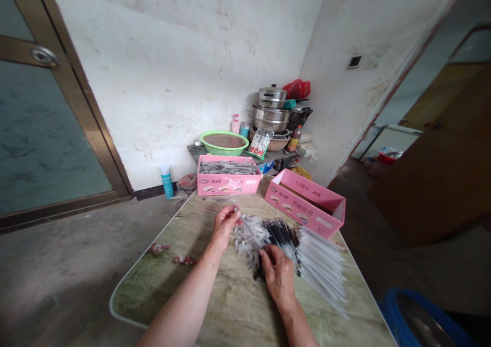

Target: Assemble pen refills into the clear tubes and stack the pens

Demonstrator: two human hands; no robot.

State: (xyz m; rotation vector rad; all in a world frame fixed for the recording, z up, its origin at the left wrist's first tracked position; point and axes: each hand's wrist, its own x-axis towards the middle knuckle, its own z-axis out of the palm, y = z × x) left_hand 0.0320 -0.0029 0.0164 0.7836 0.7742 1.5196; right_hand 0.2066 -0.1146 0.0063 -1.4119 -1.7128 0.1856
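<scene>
A slim translucent pen tube (249,229) slants between my two hands above the table. My left hand (225,228) pinches its upper end between thumb and fingers. At the lower end is my right hand (277,274), fingers pinched together; exactly what it grips there is hidden. Below the tube lies a pile of small whitish plastic pieces (241,245). A bunch of black-tipped pen parts (282,234) fans out just beyond my right hand. To the right of that, many long clear tubes (322,265) lie side by side.
At the table's (169,285) far edge, a pink box (229,184) is filled with slim pen-like pieces. A second pink box (303,204) stands to its right. Behind are a green basin (224,150) and stacked steel pots (271,114). A blue tub (395,306) is at lower right.
</scene>
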